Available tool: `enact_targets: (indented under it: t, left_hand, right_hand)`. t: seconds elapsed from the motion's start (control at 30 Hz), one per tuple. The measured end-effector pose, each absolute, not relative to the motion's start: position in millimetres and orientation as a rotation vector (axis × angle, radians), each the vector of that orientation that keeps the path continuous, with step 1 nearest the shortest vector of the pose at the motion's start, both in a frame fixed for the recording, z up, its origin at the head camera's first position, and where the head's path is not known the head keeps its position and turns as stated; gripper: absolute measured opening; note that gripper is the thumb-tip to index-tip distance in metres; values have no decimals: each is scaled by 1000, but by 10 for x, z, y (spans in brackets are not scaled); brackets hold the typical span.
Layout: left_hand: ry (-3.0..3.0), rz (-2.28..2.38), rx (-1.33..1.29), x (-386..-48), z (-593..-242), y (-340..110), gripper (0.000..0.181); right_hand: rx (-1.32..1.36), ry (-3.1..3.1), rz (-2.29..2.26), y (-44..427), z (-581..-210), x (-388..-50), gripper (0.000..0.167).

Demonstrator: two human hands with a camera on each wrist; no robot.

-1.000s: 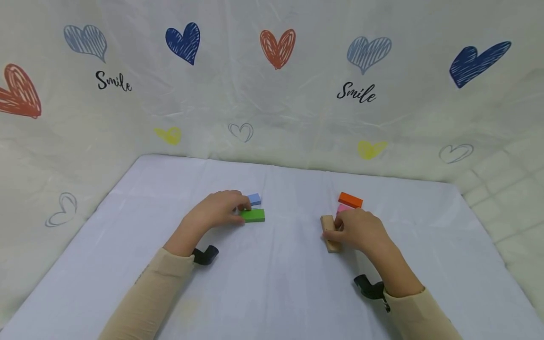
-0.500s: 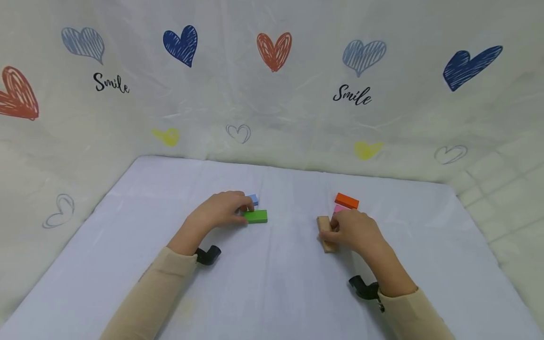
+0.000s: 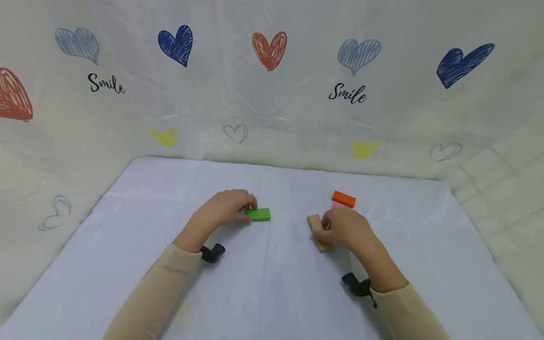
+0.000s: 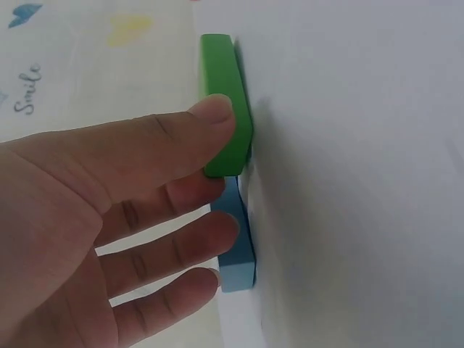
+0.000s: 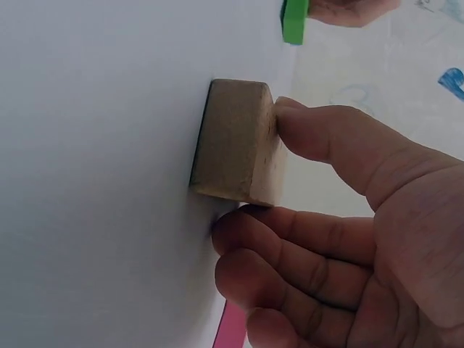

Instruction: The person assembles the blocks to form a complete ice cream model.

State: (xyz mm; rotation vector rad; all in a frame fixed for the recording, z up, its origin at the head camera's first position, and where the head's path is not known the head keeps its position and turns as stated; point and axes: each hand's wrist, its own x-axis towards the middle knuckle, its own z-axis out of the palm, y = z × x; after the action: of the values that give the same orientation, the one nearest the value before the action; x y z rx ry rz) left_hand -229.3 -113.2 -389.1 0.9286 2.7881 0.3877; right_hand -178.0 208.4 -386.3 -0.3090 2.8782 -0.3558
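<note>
A green rectangular block (image 3: 261, 215) lies on the table, and my left hand (image 3: 224, 208) pinches its left end between thumb and index finger. Just behind it is a light blue block (image 4: 238, 254), mostly hidden by that hand in the head view; the remaining left fingers reach beside it. On the right, my right hand (image 3: 350, 229) pinches a plain wooden block (image 3: 315, 222), the thumb on its top face and the index finger at its far side. Behind the right hand a pink block (image 3: 337, 205) shows partly, next to an orange block (image 3: 344, 199).
A white cloth (image 3: 272, 283) covers the table. Behind it hangs a pale curtain (image 3: 297, 141) printed with hearts and words. Each wrist carries a black camera mount, like the one by the right wrist (image 3: 357, 285).
The green block has slid a little to the right with my left hand. My right hand has shifted the wooden block slightly left, tilting it more. The head view has turned slightly right.
</note>
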Motion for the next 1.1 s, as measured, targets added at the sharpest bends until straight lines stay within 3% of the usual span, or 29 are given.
enact_targets:
  t: [0.43, 1.1]
  left_hand:
    - [2755, 413, 896, -2393, -3919, -950, 27]
    - [2795, 364, 902, -2337, -3970, -890, 28]
  right_hand:
    - [-117, 2785, -409, 1950, -3794, -1828, 34]
    - [-191, 2866, -375, 1872, -3815, -1722, 33]
